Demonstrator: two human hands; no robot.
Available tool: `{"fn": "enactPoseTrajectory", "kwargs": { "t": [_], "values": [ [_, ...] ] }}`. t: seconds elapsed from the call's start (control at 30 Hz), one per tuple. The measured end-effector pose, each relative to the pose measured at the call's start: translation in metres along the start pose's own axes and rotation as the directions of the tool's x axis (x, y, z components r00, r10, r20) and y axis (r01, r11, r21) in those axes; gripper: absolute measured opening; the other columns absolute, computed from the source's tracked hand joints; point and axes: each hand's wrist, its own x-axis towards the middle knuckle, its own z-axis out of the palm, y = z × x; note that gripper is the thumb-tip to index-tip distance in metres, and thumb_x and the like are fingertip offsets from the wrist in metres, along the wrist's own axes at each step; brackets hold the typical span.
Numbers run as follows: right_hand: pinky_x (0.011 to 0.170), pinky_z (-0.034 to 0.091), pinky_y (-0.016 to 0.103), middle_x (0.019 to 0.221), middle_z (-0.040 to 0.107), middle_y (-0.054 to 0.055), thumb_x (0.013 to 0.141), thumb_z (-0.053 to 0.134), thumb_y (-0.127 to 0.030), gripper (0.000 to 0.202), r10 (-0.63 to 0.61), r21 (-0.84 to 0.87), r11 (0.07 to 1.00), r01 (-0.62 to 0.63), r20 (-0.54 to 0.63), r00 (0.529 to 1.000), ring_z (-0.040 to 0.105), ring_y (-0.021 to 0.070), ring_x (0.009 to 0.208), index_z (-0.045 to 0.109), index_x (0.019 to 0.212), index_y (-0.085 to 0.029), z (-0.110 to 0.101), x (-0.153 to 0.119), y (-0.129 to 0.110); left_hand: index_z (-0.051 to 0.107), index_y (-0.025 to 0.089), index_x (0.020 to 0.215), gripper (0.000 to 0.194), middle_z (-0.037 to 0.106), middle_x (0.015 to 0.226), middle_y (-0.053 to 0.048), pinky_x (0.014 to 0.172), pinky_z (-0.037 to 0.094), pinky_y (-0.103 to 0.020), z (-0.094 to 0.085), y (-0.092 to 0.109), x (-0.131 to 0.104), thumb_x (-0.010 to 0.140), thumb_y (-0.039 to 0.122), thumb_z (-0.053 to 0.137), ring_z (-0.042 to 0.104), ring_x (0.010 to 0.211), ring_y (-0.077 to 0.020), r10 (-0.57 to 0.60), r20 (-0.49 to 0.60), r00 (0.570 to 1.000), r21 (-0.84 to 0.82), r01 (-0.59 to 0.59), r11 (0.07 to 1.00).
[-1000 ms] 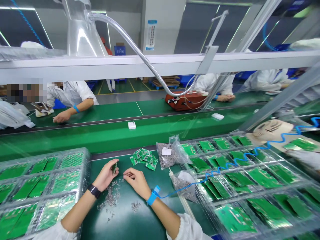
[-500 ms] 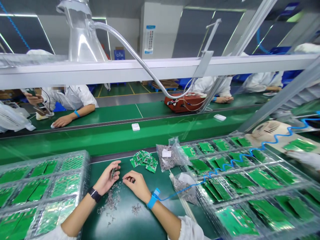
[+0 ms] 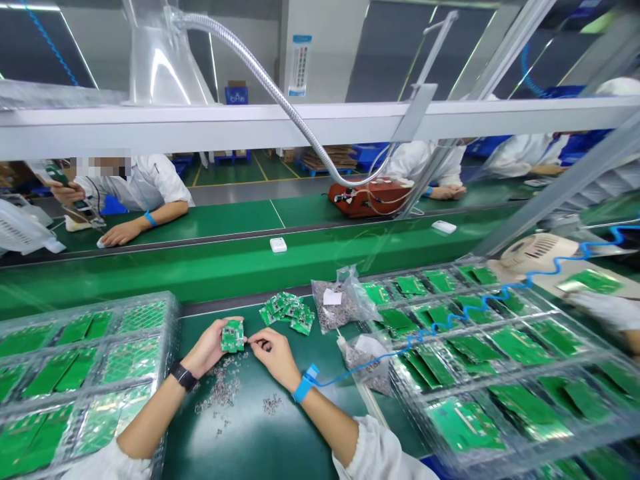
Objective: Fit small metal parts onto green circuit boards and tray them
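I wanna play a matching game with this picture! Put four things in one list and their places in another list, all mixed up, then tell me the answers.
Things
1. Circuit board
2. Blue wrist strap with a cord
3. Red box
4. Black wristband

Places
A. On the far green bench, across from the person
B. Around the wrist of the right hand
C. Around the wrist of the left hand
D. Held in the left hand

Right pairs
1-D, 2-B, 3-A, 4-C

Left hand (image 3: 213, 347) holds circuit board (image 3: 233, 336); right hand (image 3: 274, 357) at its edge; small parts (image 3: 223, 388) nearby.
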Motion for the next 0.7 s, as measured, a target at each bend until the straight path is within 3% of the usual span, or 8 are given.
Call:
{"fn": "enactPoseTrajectory", "kwargs": {
  "t": [0.13,0.27,0.37,0.47,0.6,0.7],
  "values": [
    [0.064,0.046,0.026,0.088,0.072,0.004,0.083,0.064,-0.022,0.014,0.018,0.023,1.0,-0.018,-0.008,1.0,0.06,0.014,0.069,0.078,0.086,-0.021,-0.002,-0.001,-0.002,0.072,0.011,0.11,0.03,0.077,0.096,-0.013,0.076,0.059,-0.032,0.002,0.0,0.0,0.083,0.022,0.065,0.074,0.08,-0.0224,-0.011,-0.028,1.0,-0.004,0.011,1.0],
    [0.068,0.048,0.026,0.085,0.07,0.003,0.082,0.065,-0.026,0.019,0.085,0.109,0.991,-0.081,-0.035,0.996,0.062,0.0153,0.074,0.073,0.099,-0.02,-0.004,-0.001,-0.002,0.07,0.013,0.106,0.031,0.077,0.104,-0.014,0.081,0.056,-0.031,0.005,0.0,0.001,0.077,0.024,0.076,0.073,0.088,-0.0227,0.123,-0.068,0.99,0.139,-0.113,0.984],
    [0.065,0.048,0.025,0.079,0.066,0.0,0.079,0.069,-0.029,0.03,0.149,0.196,0.971,-0.136,-0.051,0.988,0.062,0.0151,0.073,0.066,0.108,-0.021,-0.003,0.001,0.001,0.068,0.017,0.105,0.032,0.078,0.1,-0.01,0.082,0.054,-0.033,0.005,-0.004,0.003,0.076,0.026,0.079,0.072,0.085,-0.0223,0.274,-0.047,0.961,0.366,-0.239,0.9],
    [0.065,0.048,0.025,0.076,0.065,-0.002,0.077,0.071,-0.03,0.03,0.174,0.252,0.955,-0.158,-0.04,0.984,0.063,0.0149,0.071,0.061,0.103,-0.021,-0.002,0.002,0.003,0.069,0.019,0.106,0.028,0.077,0.096,-0.007,0.087,0.051,-0.034,0.007,-0.01,0.002,0.08,0.028,0.076,0.07,0.085,-0.0222,0.361,0.073,0.93,0.523,-0.344,0.78],
    [0.068,0.05,0.028,0.076,0.067,-0.002,0.078,0.072,-0.034,0.029,0.174,0.298,0.941,-0.16,-0.022,0.984,0.068,0.0173,0.074,0.056,0.098,-0.023,-0.001,0.003,0.003,0.073,0.021,0.101,0.023,0.075,0.098,-0.006,0.094,0.05,-0.034,0.012,-0.016,-0.002,0.079,0.025,0.077,0.068,0.095,-0.0235,0.331,0.156,0.931,0.559,-0.359,0.747],
    [0.068,0.05,0.028,0.075,0.067,-0.002,0.078,0.071,-0.035,0.027,0.172,0.313,0.937,-0.156,-0.025,0.985,0.068,0.0175,0.075,0.053,0.094,-0.023,-0.001,0.003,0.002,0.068,0.021,0.105,0.028,0.075,0.102,-0.007,0.084,0.056,-0.036,0.016,-0.018,-0.005,0.081,0.031,0.077,0.071,0.093,-0.0247,0.227,0.106,0.968,0.53,-0.249,0.81]
  ]
}}
